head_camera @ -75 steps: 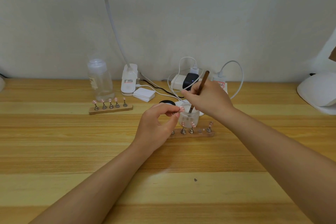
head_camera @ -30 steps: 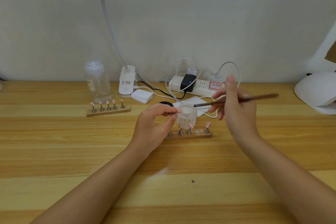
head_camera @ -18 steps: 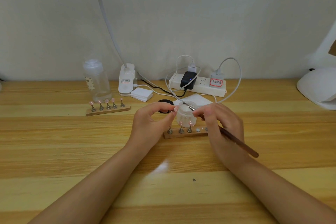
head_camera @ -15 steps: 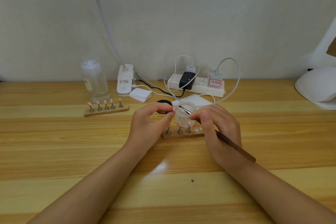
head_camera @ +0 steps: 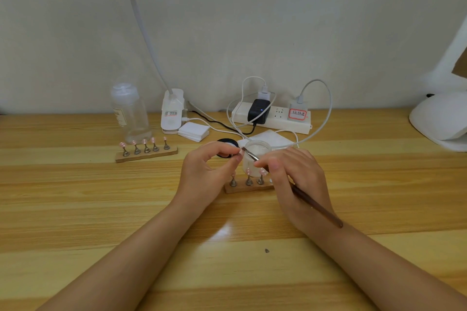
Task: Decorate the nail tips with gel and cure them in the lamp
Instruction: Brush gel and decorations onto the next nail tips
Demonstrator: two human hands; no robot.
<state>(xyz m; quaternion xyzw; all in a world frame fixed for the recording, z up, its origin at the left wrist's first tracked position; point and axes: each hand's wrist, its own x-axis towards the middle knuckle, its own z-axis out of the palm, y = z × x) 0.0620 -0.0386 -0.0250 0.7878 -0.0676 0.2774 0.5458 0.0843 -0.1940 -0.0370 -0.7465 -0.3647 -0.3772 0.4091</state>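
Just beyond the middle of the desk, my left hand [head_camera: 204, 174] pinches something small between thumb and forefinger, most likely a single nail tip, though it is too tiny for me to be sure. My right hand [head_camera: 294, 179] grips a slim brown wooden-handled brush [head_camera: 298, 192] like a pen, its metal ferrule and bristles reaching across to the left fingertips [head_camera: 233, 158]. Right behind that meeting point stands a small frosted white jar [head_camera: 256, 156], open, with its round black lid [head_camera: 227, 145] lying just beside it. Directly under my hands sits a short wooden holder strip [head_camera: 249, 187] with metal pegs; three pegs carry pink nail tips [head_camera: 249, 171], and one more peg looks bare, though my right hand hides that end. Farther toward the left back of the desk, a second wooden strip [head_camera: 146, 155] holds five pink tips, in front of a clear plastic bottle [head_camera: 130, 113]. A white power strip [head_camera: 271, 118] lies along the back edge, and the white domed curing lamp [head_camera: 439, 121] sits at the far right edge. I judge the work to be in the painting stage: nothing is in the lamp, so decorating the remaining tips and all the curing are left.
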